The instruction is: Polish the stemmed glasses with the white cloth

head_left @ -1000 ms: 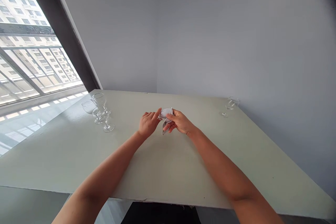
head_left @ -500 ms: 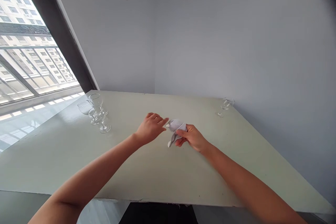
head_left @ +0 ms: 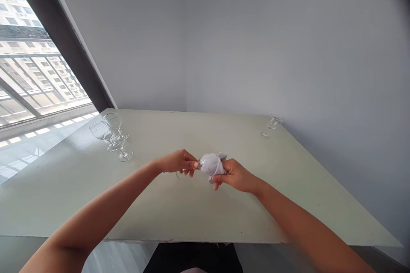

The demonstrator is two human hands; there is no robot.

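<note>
Over the middle of the table, a stemmed glass (head_left: 199, 165) lies sideways between my hands, its bowl mostly hidden. My left hand (head_left: 184, 163) pinches it by the stem, and a bit of its clear foot shows below the fingers. A pale grey cloth (head_left: 209, 165) covers the bowl. From the right, my right hand (head_left: 232, 175) is closed round the cloth and the bowl end, thumb in front. Some of its fingers are hidden behind the cloth, and a cloth corner sticks up above.
Several clear stemmed glasses (head_left: 112, 132) stand close together at the left of the pale table (head_left: 160, 217). A single stemmed glass (head_left: 272, 123) is near the far right edge. Grey walls (head_left: 240, 42) meet behind the table, with a window (head_left: 35, 59) at left.
My left hand has gone from open fingers beside the glass to pinching its stem. The cloth and glass have turned a little in my right hand. The view has shifted slightly.
</note>
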